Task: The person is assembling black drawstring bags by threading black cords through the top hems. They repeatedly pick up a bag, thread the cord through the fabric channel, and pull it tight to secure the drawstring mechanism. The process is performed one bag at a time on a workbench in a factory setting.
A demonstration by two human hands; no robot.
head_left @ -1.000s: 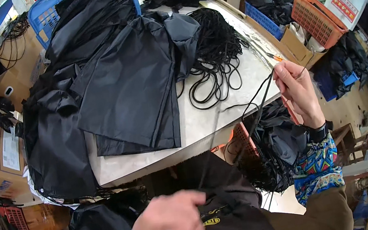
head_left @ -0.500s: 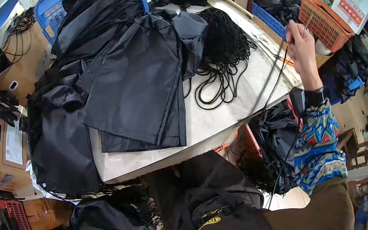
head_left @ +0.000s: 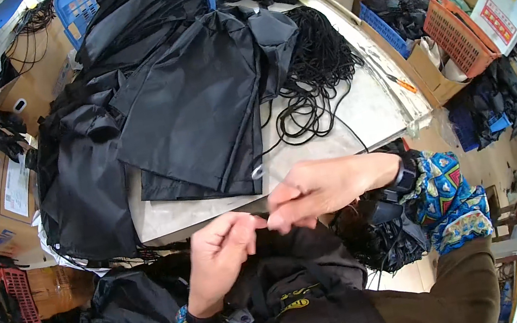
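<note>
My left hand (head_left: 220, 257) and my right hand (head_left: 318, 189) meet fingertip to fingertip in front of the table's near edge. Both are closed in a pinch; whatever lies between the fingers is too small to make out. Just beyond my right fingers sits a small pale loop (head_left: 257, 172), its kind unclear. On the table, a tangled bundle of black cord (head_left: 319, 76) has loose loops, and one strand runs down towards my right wrist. Left of it lie flat black fabric pieces (head_left: 195, 110), stacked with their lower edges near the table's front.
A blue crate (head_left: 77, 17) stands behind the fabric. An orange-handled cutter (head_left: 404, 83) lies near the table's right side. Beyond are an orange basket (head_left: 460, 35) and cardboard boxes. Black fabric (head_left: 138, 318) hangs below the table at left.
My right hand has come down from the upper right, where it held up black cord, to the table's front. My left hand has risen from the lower left to meet it.
</note>
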